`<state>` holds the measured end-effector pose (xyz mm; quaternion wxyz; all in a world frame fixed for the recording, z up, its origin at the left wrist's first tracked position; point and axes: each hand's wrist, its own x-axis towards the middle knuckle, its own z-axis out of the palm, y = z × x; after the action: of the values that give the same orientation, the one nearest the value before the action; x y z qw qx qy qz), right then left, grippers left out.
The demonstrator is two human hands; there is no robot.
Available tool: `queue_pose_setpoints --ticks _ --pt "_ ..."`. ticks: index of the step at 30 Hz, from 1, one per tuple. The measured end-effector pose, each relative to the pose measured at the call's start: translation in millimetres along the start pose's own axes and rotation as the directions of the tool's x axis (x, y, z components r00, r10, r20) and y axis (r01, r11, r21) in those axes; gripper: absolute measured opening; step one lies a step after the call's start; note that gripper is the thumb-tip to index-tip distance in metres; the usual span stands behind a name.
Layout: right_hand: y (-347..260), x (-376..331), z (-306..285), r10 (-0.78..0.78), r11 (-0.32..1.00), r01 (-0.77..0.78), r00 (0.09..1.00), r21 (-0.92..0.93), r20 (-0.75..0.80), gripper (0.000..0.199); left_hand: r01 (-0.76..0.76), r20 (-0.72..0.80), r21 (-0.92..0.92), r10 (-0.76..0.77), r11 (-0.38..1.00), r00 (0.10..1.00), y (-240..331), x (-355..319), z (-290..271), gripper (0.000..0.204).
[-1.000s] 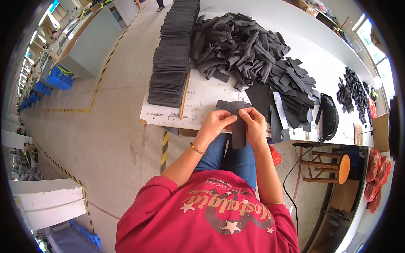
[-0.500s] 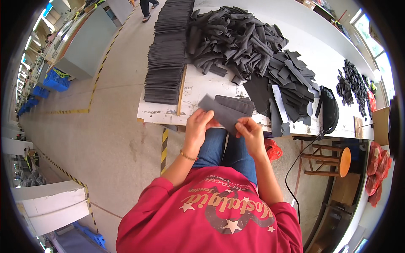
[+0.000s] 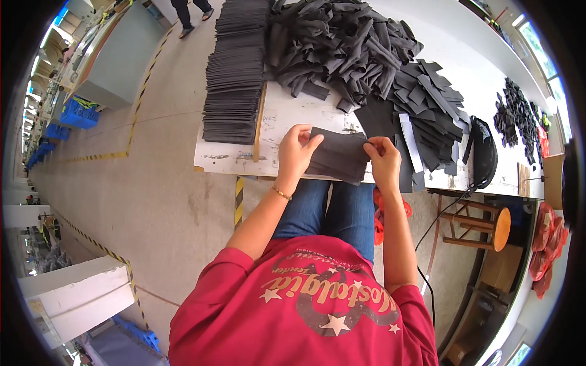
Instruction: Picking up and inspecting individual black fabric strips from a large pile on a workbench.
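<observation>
Here I start from the long white worktable [image 3: 287, 122] that fills the upper part of my view, its bare patch scuffed and marked just ahead of the hands. On it, the biggest thing is the loose, tangled heap of dark grey fabric strips [image 3: 342, 43], and to its left the tall, neat stack of flat dark grey cut panels [image 3: 235, 67] lies squared against a thin wooden batten [image 3: 260, 122]. To the right a lower, fanned pile of flat dark pieces [image 3: 427, 104] spreads toward a black curved object [image 3: 485, 152] that I cannot identify. Below the table edge stands a small round wooden stool [image 3: 482, 222]. At the near edge of the table, over my jeans, I hold a small stack of dark grey rectangular fabric pieces [image 3: 339, 155] between both hands, tilted a little down to the right. My left hand [image 3: 296, 152] is closed on its left end, thumb on top and fingers under; my right hand [image 3: 384, 160] pinches the right end the same way. To do this step well, I judge that I should keep both pinches near the corners, tap the long edge on the bare table patch so the layers line up, and hold the pieces taut enough that none slides out of the middle.
</observation>
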<state>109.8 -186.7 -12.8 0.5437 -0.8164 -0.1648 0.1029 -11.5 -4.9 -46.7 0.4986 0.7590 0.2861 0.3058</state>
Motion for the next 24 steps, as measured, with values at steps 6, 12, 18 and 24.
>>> queue_pose_setpoints --ticks 6,12,18,24 --pt "15 8 15 -0.008 0.994 0.003 0.999 -0.108 -0.054 0.017 -0.027 -0.050 0.072 0.031 0.997 0.998 -5 -45 -2 0.050" --pt "18 16 17 -0.145 0.969 0.133 0.988 -0.207 -0.045 0.018 -0.013 -0.001 0.083 0.013 0.996 1.000 12 -40 -4 0.044" --pt "16 10 25 -0.239 0.881 0.225 0.971 -0.416 0.019 0.029 -0.538 0.404 0.534 0.362 0.652 0.840 19 -4 31 0.046" --pt "25 -14 45 -0.289 0.583 0.459 0.888 -0.670 0.357 0.071 -0.468 0.421 0.584 0.246 0.663 0.873 -5 -13 47 0.057"
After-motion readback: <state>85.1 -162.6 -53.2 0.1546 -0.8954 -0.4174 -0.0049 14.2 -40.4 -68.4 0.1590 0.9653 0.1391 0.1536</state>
